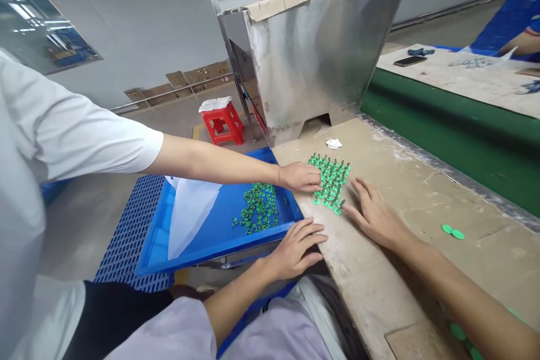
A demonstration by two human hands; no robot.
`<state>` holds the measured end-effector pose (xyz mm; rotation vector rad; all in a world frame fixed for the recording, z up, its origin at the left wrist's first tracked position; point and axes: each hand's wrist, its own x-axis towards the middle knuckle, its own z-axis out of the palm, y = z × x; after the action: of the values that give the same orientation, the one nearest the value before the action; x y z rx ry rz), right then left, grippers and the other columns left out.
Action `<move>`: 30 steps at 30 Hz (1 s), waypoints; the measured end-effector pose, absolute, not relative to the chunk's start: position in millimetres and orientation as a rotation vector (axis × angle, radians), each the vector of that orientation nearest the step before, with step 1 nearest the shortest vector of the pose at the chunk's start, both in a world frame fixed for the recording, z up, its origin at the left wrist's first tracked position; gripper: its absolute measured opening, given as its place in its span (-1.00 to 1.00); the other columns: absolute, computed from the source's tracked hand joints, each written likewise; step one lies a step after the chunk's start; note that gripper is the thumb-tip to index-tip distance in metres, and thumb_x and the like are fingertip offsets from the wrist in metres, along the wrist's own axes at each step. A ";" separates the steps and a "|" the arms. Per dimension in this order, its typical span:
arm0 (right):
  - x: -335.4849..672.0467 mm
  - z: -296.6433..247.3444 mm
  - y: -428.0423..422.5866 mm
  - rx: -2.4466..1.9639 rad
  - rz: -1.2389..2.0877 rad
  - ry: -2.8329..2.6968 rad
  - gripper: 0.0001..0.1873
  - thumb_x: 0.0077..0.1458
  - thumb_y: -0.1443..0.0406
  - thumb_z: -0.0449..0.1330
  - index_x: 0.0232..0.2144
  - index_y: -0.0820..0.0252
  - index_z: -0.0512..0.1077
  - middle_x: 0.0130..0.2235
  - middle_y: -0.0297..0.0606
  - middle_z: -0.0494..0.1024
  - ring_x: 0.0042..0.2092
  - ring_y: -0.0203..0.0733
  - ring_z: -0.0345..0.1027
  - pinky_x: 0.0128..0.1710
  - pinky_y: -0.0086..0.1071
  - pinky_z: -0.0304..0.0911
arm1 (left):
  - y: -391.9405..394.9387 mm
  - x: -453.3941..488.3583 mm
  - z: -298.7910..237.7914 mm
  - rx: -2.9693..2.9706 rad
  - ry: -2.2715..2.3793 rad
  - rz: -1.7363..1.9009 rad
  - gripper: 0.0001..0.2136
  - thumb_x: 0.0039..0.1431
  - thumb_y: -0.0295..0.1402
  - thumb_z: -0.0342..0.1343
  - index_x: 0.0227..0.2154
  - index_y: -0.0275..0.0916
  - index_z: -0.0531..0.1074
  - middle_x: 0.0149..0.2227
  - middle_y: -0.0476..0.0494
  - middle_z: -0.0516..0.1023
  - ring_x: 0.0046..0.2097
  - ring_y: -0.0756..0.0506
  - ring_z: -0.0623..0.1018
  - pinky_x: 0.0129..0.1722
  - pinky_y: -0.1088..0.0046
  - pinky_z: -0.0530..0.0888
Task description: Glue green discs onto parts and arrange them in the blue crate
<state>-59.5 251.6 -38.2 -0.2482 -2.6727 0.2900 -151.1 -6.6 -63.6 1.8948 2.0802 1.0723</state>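
Note:
Small green discs with dark stems (331,180) stand upright in close rows on the brown-covered table. My right hand (373,214) is at the right side of these rows, thumb and fingers apart, the thumb tip close to a stem; whether it touches cannot be made out. My left hand (297,248) is open, palm down, fingers stretched over the table's near edge beside the blue tray's corner. From the left, a co-worker's hand (300,176) reaches in with curled fingers at the left side of the rows. What it holds, if anything, is hidden.
The blue tray (147,256) holds loose green stemmed pieces (259,208) and a white sheet (189,214). Flat green discs (453,231) lie to the right. A metal hopper (320,56) stands behind, with crumpled white paper (333,144) before it. A red stool (223,122) is beyond.

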 end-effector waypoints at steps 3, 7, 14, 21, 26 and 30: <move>-49.7 -43.6 255.2 -0.264 0.306 -2.691 -0.45 0.34 0.03 -0.08 0.13 0.31 0.33 0.12 0.13 0.43 0.16 0.16 0.29 0.16 0.04 0.23 | 6.0 -143.0 -100.3 1.975 2.085 1.387 -0.62 0.42 -0.19 -0.13 0.18 -0.20 0.28 0.19 -0.33 0.41 0.30 -0.20 0.33 0.32 0.01 0.27; -52.2 -40.3 251.4 -0.267 0.320 -2.662 -0.56 0.35 0.15 -0.07 0.05 0.30 0.41 0.11 0.08 0.46 0.15 0.12 0.30 0.17 0.00 0.23 | 27.4 -126.7 -136.6 1.922 2.205 1.806 -0.62 0.40 -0.21 -0.27 0.13 -0.20 0.27 0.13 -0.34 0.40 0.23 -0.24 0.39 0.29 -0.11 0.25; -49.6 -38.1 248.5 -0.271 0.398 -2.616 -0.59 0.38 0.19 -0.10 -0.03 0.33 0.43 0.04 0.07 0.50 0.10 0.08 0.34 0.14 -0.05 0.26 | 14.9 -133.7 -126.4 1.969 2.168 1.591 -0.64 0.39 -0.31 -0.19 0.17 -0.18 0.26 0.15 -0.31 0.39 0.26 -0.21 0.37 0.31 -0.09 0.25; -50.5 -25.2 242.2 -0.220 0.432 -2.632 -0.54 0.33 0.08 -0.01 0.09 0.27 0.34 0.08 0.08 0.44 0.11 0.10 0.34 0.09 -0.04 0.29 | 5.5 -141.6 -112.0 1.929 2.125 1.555 -0.62 0.35 -0.42 -0.12 0.18 -0.15 0.32 0.16 -0.28 0.45 0.26 -0.21 0.39 0.29 -0.04 0.31; -85.1 -4.5 209.4 -0.209 0.345 -2.690 -0.42 0.27 -0.01 0.05 0.15 0.25 0.32 0.19 0.17 0.34 0.17 0.24 0.23 0.07 0.03 0.25 | 5.8 -143.5 -99.5 1.875 2.178 1.558 -0.65 0.33 -0.45 -0.08 0.09 -0.15 0.43 0.09 -0.26 0.54 0.25 -0.23 0.40 0.17 0.01 0.43; -114.0 0.9 186.2 -0.281 0.153 -2.733 -0.55 0.27 0.09 0.06 0.04 0.28 0.41 0.16 0.20 0.37 0.13 0.28 0.20 0.05 0.06 0.18 | 8.8 -142.0 -93.4 1.869 2.118 1.620 -0.65 0.32 -0.49 -0.08 0.09 -0.18 0.43 0.08 -0.26 0.55 0.23 -0.17 0.43 0.21 0.06 0.43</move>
<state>-114.0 186.2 0.9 -0.2810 -2.7327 0.1531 -142.0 8.8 -93.4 1.8688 2.1185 1.6199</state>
